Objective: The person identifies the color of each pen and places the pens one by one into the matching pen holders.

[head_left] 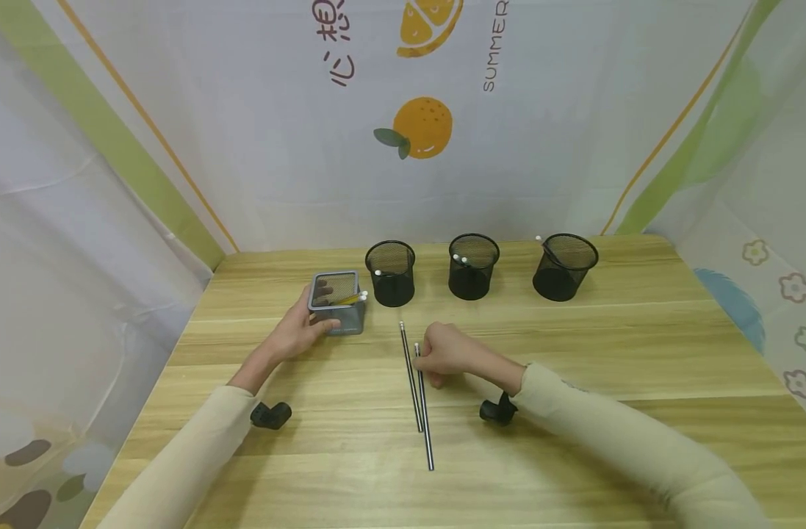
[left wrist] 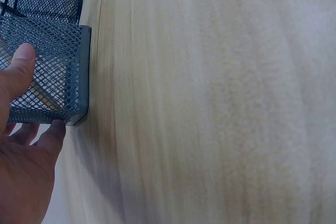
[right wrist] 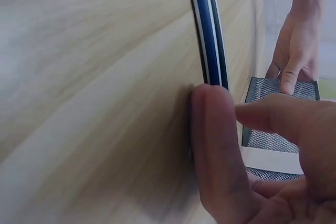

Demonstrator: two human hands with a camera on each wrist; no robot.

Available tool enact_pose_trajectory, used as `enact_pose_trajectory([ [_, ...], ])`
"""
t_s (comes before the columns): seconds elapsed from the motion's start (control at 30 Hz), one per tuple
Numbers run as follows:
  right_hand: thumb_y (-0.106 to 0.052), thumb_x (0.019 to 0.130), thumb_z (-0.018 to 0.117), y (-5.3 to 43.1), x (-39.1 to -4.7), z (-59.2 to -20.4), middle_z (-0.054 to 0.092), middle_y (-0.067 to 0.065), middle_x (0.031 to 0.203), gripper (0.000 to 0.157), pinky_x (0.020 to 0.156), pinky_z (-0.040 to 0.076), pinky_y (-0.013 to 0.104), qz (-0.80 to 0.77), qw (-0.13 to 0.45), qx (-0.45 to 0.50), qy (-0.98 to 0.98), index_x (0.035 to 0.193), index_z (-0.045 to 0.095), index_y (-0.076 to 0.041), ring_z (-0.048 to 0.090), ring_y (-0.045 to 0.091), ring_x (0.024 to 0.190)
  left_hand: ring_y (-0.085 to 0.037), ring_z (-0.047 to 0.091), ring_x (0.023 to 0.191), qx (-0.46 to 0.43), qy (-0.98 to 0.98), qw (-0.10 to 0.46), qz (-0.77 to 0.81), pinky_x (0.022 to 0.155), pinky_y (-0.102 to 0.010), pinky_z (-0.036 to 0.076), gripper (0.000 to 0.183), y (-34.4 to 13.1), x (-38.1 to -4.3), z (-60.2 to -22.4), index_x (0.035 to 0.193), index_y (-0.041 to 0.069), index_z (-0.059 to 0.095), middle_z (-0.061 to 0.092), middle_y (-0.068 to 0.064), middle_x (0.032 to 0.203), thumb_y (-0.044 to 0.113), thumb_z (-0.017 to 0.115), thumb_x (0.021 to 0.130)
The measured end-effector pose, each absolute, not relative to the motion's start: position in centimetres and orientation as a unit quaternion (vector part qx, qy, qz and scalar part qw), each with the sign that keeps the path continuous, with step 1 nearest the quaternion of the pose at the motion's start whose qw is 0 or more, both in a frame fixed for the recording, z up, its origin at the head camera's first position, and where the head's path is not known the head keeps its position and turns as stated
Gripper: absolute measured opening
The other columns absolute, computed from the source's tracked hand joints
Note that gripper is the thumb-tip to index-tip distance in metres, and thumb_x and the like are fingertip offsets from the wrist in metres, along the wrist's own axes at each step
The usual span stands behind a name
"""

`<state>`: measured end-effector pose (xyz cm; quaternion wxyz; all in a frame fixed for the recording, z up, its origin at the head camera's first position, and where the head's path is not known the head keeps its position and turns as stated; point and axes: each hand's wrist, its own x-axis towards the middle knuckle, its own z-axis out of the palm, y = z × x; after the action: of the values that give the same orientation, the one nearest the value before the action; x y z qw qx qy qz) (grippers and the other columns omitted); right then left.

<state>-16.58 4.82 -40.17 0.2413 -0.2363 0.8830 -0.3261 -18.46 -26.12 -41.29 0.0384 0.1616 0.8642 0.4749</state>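
My left hand (head_left: 299, 329) grips a grey square mesh pen holder (head_left: 345, 323), thumb on the near side and fingers round the back. White-tipped pencils (head_left: 353, 299), one yellow, lean inside it. My right hand (head_left: 447, 354) pinches a dark striped pencil (head_left: 425, 422) near its eraser end, with curled fingers and the thumb close to them. Beside it on the left a second dark striped pencil (head_left: 411, 378) lies on the table. In the right wrist view the fingers (right wrist: 218, 129) cover part of the striped pencil (right wrist: 207, 30).
Three round black mesh holders stand along the back: left (head_left: 394, 288), middle (head_left: 469, 281) and right (head_left: 558, 283), each with white-tipped pencils. The wooden table (head_left: 350, 485) ends at a printed curtain (head_left: 522, 162). Black wrist cameras (head_left: 270, 416) sit by both forearms.
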Motion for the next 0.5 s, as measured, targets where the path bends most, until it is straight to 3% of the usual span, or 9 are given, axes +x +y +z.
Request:
enact_pose_trajectory([
  [0.5, -0.002, 0.089, 0.066, 3.4, -16.9, -40.1, 0.061, 0.004, 0.046, 0.035, 0.037, 0.030, 0.017, -0.243, 0.236, -0.205, 0.918, 0.054, 0.067, -0.003, 0.062, 0.013, 0.041, -0.048, 0.033, 0.141, 0.165, 0.866, 0.032, 0.470, 0.115, -0.059, 0.031, 0.077, -26.2, -18.6, -41.4, 0.155, -0.008, 0.019, 0.036, -0.034, 0.151, -0.001, 0.068, 0.096],
])
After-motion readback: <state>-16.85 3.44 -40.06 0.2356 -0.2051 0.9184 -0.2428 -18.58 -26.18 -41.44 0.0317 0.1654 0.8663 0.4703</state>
